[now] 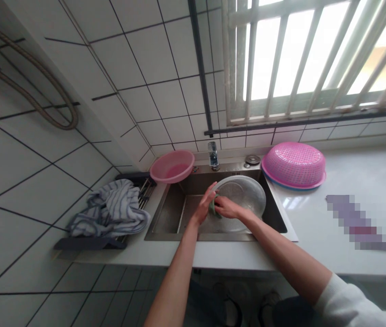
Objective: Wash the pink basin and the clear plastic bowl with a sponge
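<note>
A metal colander (250,193) is tilted inside the steel sink (173,213), its bowl turned towards me. My left hand (203,209) grips its left rim, with fingers up along the edge. My right hand (227,207) is closed on a green scrubbing cloth (216,210), pressed against the colander near the left rim. Part of the cloth is hidden by my fingers, so I cannot tell its full shape. Behind the colander, the faucet (213,156) rises from the sink's back edge.
A pink basin (172,167) sits at the sink's back left corner. To the right, an upturned pink basket (295,163) rests on the white counter (359,168). A striped towel (114,206) lies on a rack at left. Blurred-out item (358,222) lies far right.
</note>
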`<state>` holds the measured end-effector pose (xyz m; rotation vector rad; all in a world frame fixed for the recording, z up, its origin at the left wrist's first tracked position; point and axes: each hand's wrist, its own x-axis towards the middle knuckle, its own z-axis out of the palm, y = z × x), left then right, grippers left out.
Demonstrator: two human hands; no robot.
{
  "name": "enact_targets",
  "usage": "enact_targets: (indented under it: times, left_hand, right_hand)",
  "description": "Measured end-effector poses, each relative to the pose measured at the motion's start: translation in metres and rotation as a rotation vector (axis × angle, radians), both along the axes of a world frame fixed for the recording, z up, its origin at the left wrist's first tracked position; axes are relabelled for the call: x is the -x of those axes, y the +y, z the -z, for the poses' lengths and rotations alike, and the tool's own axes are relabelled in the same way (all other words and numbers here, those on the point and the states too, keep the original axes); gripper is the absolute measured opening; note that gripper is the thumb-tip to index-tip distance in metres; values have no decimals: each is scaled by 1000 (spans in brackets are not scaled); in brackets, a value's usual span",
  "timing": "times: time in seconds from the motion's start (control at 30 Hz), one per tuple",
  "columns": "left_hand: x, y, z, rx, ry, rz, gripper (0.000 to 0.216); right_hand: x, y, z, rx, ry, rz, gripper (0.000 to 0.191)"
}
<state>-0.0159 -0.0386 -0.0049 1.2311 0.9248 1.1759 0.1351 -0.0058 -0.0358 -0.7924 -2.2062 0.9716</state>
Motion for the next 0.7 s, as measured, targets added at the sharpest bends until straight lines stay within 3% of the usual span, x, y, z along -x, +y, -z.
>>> enact_targets:
  times: [0.07, 0.2, 0.27, 0.37, 0.4, 0.47, 0.6, 0.63, 0.7]
  left_hand:
    - [-1, 2, 2, -16, 101, -13, 53]
    - [0, 8, 13, 60, 40, -147, 61]
    - [2, 10, 17, 119, -20, -195, 64]
    - [4, 9, 15, 101, -37, -190, 64]
    - [4, 9, 14, 77, -18, -166, 64]
    - [2, 8, 11, 38, 25, -131, 64]
    - [-4, 9, 11, 110, -18, -185, 68]
    - [-4, 10, 12, 131, -39, -195, 69]
    - [-3, 10, 13, 135, -48, -184, 70]
  right_hand:
    - [-2, 3, -1, -3, 41, 61, 11]
    - [-6, 7, -8, -65, 247, 415, 15]
    - [-3, 4, -9, -52, 237, 361, 17]
    - [4, -4, -5, 32, 73, 8, 14]
    - [5, -5, -4, 44, 42, -48, 13]
    - [4, -4, -5, 15, 98, 13, 12]
    - [-3, 5, -11, -84, 354, 399, 18]
    - [-3, 4, -10, -82, 354, 395, 18]
    - [1, 0, -7, -40, 272, 232, 15]
